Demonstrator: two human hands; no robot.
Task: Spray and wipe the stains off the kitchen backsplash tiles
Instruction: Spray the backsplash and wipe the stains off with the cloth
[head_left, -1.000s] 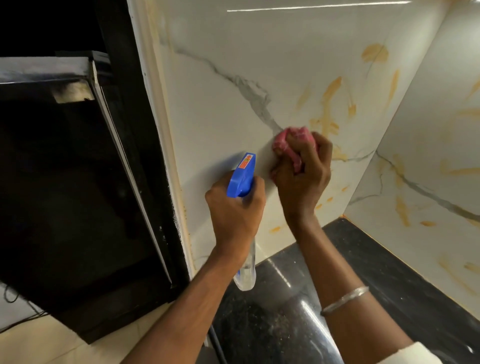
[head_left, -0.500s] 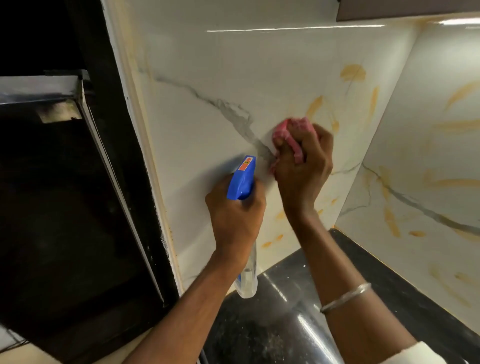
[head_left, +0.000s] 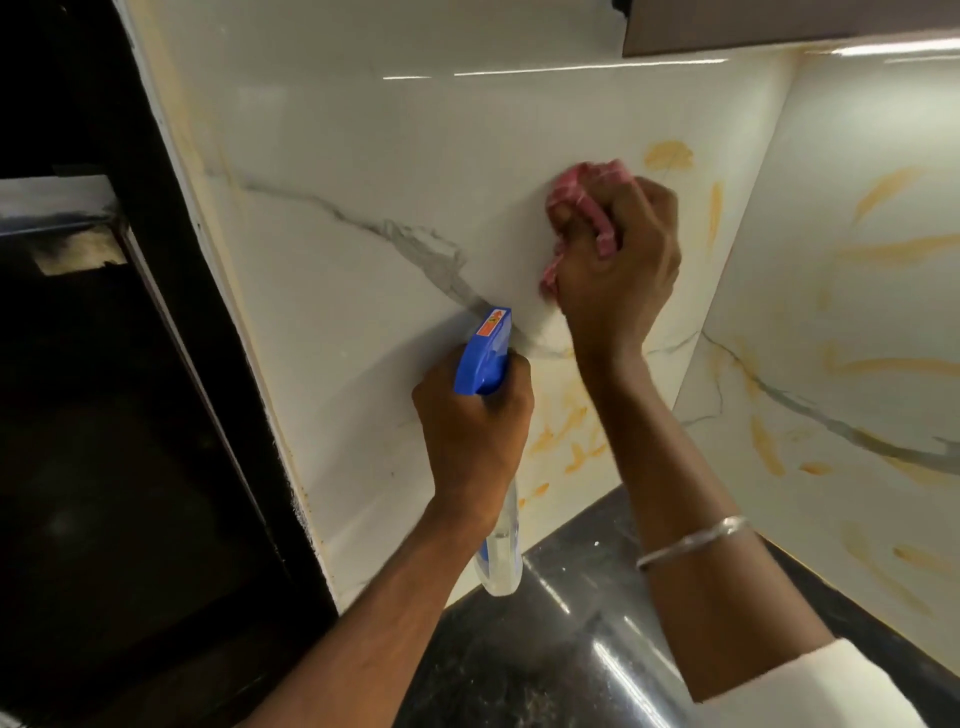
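While right hand (head_left: 618, 265) fists cloth (head_left: 582, 205) against tile (head_left: 363, 156); left hand (head_left: 470, 431) apparently clenches spray bottle (head_left: 485, 353).

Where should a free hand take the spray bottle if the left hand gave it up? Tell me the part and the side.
Grip the clear body hanging below the left hand, coming from the right, over the counter. The neck is already inside that fist, the blue head points at the tiles, and only the lower body is exposed.

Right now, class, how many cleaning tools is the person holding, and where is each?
2. The spray bottle is in the left hand, its nozzle aimed at the backsplash. The pink cloth is bunched in the right hand, pressed against the tile. No others show.
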